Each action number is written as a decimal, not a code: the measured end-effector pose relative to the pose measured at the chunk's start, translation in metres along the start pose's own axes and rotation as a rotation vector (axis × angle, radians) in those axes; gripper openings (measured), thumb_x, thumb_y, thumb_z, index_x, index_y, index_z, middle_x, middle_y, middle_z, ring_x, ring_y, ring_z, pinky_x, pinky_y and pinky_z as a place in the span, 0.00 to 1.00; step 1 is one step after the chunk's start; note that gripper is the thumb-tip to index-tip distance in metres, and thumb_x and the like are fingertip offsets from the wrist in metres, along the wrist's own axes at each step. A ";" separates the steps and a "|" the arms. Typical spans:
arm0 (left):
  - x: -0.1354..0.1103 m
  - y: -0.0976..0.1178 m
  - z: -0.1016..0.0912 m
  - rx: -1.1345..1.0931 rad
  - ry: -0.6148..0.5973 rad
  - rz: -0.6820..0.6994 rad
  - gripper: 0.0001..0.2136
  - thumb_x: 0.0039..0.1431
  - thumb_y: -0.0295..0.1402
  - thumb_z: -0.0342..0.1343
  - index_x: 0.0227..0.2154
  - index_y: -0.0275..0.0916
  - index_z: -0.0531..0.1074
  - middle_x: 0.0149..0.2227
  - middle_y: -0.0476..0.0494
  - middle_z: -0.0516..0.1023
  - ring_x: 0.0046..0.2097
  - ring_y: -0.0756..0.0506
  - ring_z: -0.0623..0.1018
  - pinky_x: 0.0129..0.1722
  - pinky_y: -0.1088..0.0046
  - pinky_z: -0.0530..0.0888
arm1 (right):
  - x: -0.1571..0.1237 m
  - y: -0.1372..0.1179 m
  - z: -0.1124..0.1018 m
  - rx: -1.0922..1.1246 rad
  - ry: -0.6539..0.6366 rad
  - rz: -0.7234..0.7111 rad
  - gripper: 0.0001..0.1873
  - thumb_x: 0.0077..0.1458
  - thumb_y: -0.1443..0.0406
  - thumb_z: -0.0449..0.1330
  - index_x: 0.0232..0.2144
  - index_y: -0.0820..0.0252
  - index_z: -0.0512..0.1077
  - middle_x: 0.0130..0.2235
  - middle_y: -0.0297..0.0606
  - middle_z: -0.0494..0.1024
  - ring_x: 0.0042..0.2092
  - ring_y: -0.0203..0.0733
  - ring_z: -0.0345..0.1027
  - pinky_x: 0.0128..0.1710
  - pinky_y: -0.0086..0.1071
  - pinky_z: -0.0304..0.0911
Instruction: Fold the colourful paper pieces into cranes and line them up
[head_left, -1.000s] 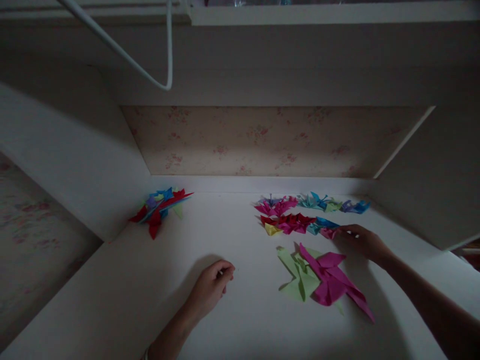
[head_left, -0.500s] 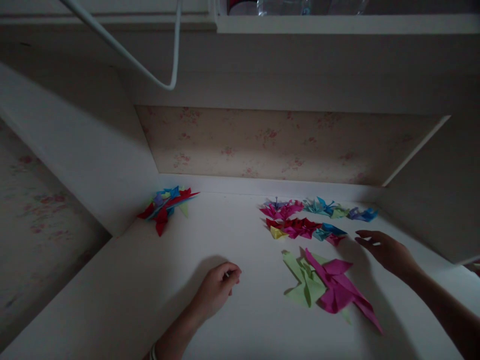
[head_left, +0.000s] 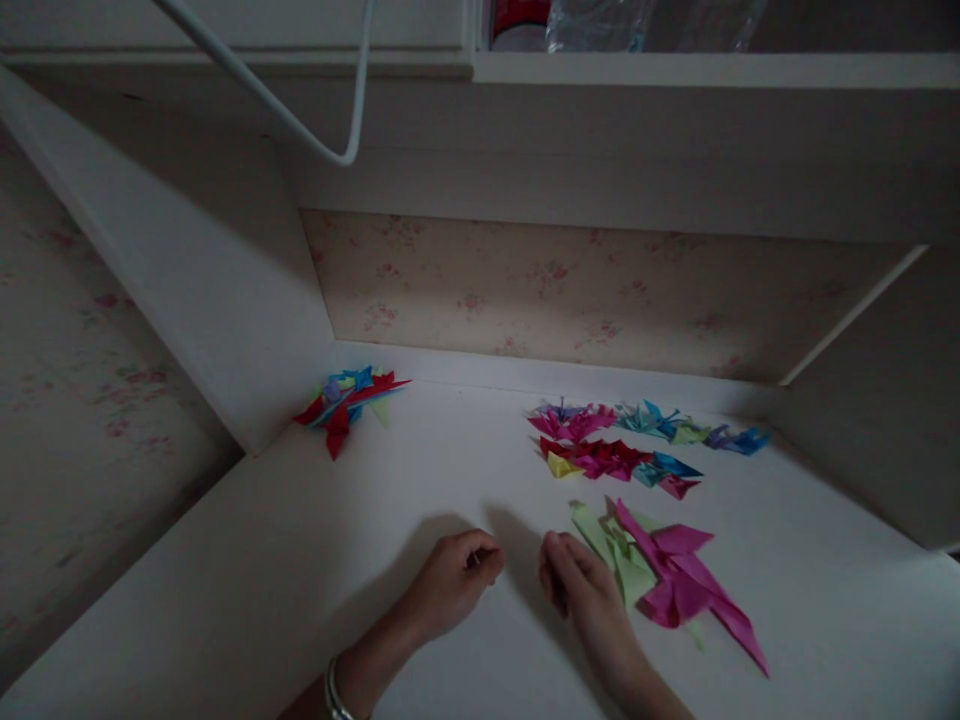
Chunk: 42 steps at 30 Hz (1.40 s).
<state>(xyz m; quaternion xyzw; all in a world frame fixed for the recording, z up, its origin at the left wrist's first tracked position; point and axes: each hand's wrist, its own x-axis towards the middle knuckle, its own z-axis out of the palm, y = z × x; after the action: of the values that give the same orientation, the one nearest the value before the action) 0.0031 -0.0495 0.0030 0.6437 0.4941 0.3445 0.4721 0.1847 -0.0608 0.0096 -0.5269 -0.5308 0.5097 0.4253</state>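
Note:
My left hand (head_left: pixel 459 575) is over the white tabletop, its fingers curled and thumb against fingertips; anything inside the pinch is too small or hidden to make out. Facing it across a small gap, my right hand (head_left: pixel 581 580) is closed too, and its curled fingers hide whatever may be in them. Just right of that hand lies a large magenta folded-paper bird (head_left: pixel 679 575), resting partly on a light green folded-paper piece (head_left: pixel 626 550). Farther back are rows of small paper cranes, among them a red and magenta group (head_left: pixel 600 457), a yellow one (head_left: pixel 562 466) and a blue one (head_left: pixel 675 464).
A pile of folded paper in red, blue and green (head_left: pixel 345 405) sits at the back left corner. White side panels and a floral back wall (head_left: pixel 480 290) enclose the tabletop. A white cable (head_left: pixel 300 140) hangs from above, beside a shelf (head_left: pixel 712 70) holding clear containers.
My right hand has come left and nearer from beside the small cranes, its fingers going from apart to curled. My left hand has barely moved. The camera view has shifted slightly.

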 end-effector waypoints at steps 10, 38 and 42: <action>0.002 -0.003 0.003 0.184 -0.033 0.063 0.10 0.56 0.29 0.47 0.24 0.38 0.72 0.23 0.50 0.72 0.27 0.50 0.69 0.27 0.77 0.60 | -0.003 0.019 0.022 -0.016 -0.102 -0.007 0.22 0.59 0.51 0.50 0.22 0.59 0.64 0.20 0.28 0.59 0.23 0.33 0.51 0.22 0.27 0.47; 0.003 -0.002 0.000 0.196 -0.054 0.054 0.09 0.57 0.30 0.47 0.25 0.37 0.70 0.25 0.50 0.71 0.29 0.50 0.70 0.28 0.78 0.61 | -0.002 0.018 0.024 -0.118 -0.135 -0.045 0.21 0.60 0.51 0.49 0.24 0.60 0.66 0.21 0.29 0.60 0.24 0.32 0.53 0.23 0.26 0.48; 0.003 -0.001 0.000 0.200 -0.054 0.055 0.09 0.56 0.29 0.47 0.25 0.37 0.70 0.25 0.50 0.72 0.29 0.50 0.70 0.28 0.78 0.61 | -0.001 0.018 0.023 -0.142 -0.130 -0.054 0.21 0.60 0.52 0.50 0.25 0.60 0.67 0.21 0.29 0.61 0.24 0.32 0.53 0.23 0.27 0.49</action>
<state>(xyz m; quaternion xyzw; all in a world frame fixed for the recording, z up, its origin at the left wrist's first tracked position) 0.0033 -0.0462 0.0018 0.7099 0.4952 0.2887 0.4092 0.1639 -0.0658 -0.0107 -0.5071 -0.6061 0.4921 0.3652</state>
